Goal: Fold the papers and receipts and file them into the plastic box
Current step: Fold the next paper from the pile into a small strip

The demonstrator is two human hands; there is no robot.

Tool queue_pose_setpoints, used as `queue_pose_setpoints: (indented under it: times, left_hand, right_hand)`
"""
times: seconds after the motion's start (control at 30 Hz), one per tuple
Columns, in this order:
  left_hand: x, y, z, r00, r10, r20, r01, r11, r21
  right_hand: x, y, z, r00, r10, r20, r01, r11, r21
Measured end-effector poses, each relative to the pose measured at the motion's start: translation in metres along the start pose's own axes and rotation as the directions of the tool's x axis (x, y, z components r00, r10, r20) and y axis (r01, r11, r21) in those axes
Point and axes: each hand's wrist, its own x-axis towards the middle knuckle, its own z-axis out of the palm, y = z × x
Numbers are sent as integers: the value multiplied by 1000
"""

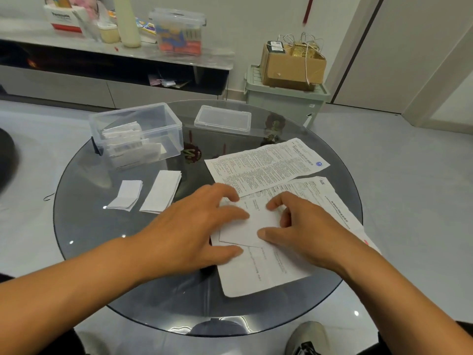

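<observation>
On the round dark glass table [84,226] both my hands press a small folded white paper [245,230] that lies on a larger printed sheet [258,275]. My left hand [197,226] lies flat on its left side, fingers spread. My right hand [304,226] holds down its right side with thumb and bent fingers. A second printed sheet [268,165] lies unfolded behind them. Two folded papers, a small one [126,194] and a longer one [162,190], sit to the left. The clear plastic box [138,131] at the back left holds several folded papers.
The box's clear lid [222,120] lies at the back of the table. Behind stand a low cabinet with a lidded container [179,32] and bottles, and a green bin [284,98] carrying a cardboard box. My shoe [307,339] shows below the table edge.
</observation>
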Motion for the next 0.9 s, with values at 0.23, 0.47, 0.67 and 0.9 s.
queue_pose_setpoints:
  times: [0.23, 0.47, 0.67, 0.9]
  left_hand:
    - [7, -2, -3, 944, 326, 45, -326, 910, 255]
    - [3, 8, -2, 993, 116, 22, -118, 988, 98]
    - [7, 9, 4, 979, 204, -5, -199, 957, 213]
    - [6, 6, 3, 966, 248, -77, -227, 951, 212]
  right_hand:
    - [0, -8, -3, 996, 14, 94, -24, 993, 112]
    - [-2, -9, -4, 996, 3, 92, -19, 985, 171]
    - [-4, -19, -12, 997, 19, 76, -35, 977, 212]
    - [3, -13, -6, 992, 64, 105, -96, 937, 335]
